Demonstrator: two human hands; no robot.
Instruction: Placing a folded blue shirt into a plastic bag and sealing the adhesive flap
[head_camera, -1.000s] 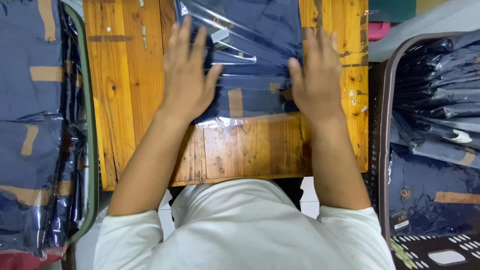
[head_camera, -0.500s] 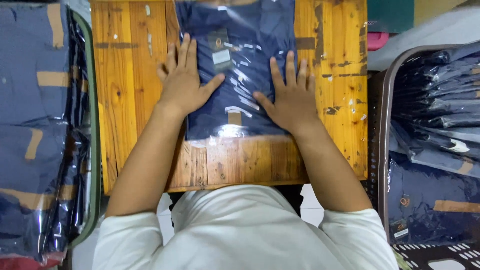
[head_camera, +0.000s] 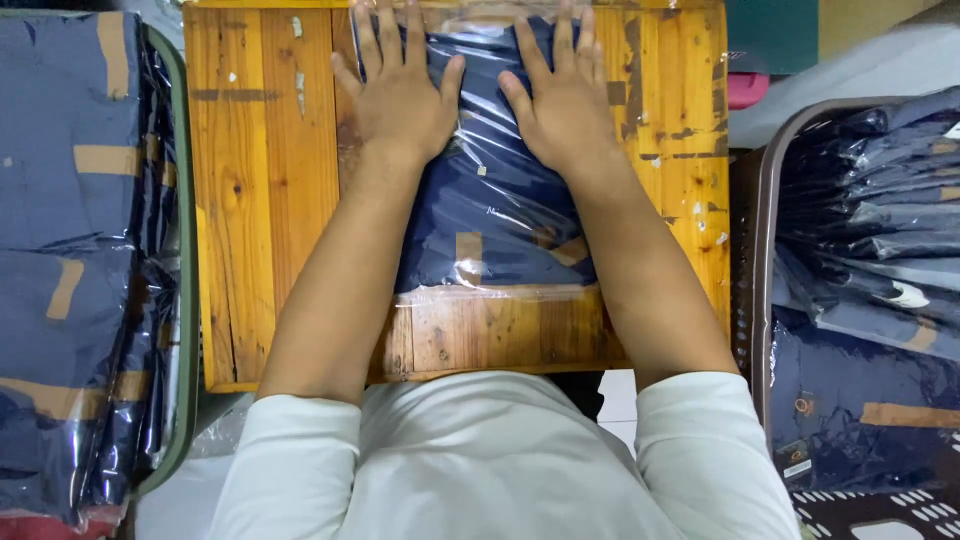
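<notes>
bagged navy garment (head_camera: 490, 200) (on wooden table (head_camera: 270, 200)): left hand (head_camera: 400, 95), right hand (head_camera: 565, 105) press flat, fingers spread.

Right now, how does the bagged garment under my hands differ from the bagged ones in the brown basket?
The bagged garment lies alone and flat on the wooden table, while the basket packs are stacked overlapping in the brown basket. Both hands press on the table one, left hand and right hand with fingers spread; nothing touches the basket packs. Both are dark navy in clear plastic with tan tape.
</notes>
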